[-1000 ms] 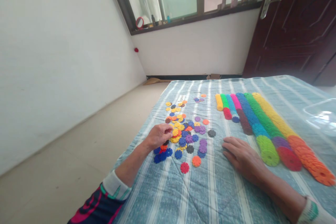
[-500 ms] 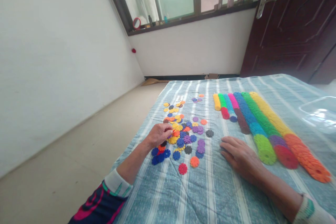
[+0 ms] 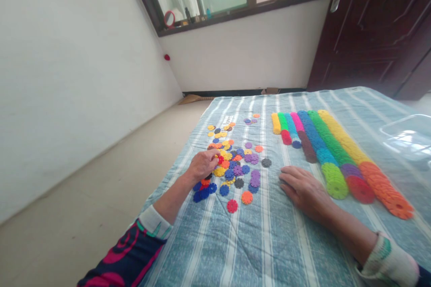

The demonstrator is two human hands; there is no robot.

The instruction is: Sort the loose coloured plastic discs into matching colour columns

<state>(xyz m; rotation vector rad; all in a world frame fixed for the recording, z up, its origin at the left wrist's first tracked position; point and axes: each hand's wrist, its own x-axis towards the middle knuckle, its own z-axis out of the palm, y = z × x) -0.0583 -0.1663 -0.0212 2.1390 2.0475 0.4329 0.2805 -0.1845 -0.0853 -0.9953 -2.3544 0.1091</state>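
Observation:
Loose flower-shaped plastic discs (image 3: 235, 168) in yellow, blue, purple, orange and red lie scattered on a blue striped quilt (image 3: 269, 242). My left hand (image 3: 202, 164) rests on the pile's left side, fingers pinched on a red disc (image 3: 220, 159). My right hand (image 3: 301, 188) lies flat and open on the quilt, just left of long rows of stacked discs (image 3: 332, 148) sorted by colour. Its fingers hold nothing.
A clear plastic tub (image 3: 409, 136) sits at the quilt's right edge. A dark wooden door (image 3: 377, 27) stands behind. The bare floor (image 3: 84, 197) and a white wall are to the left, with a window sill (image 3: 235, 11) at the back.
My left hand's fingers have closed on a red disc at the pile's edge. The right hand has stayed flat on the quilt. The view has tilted a little.

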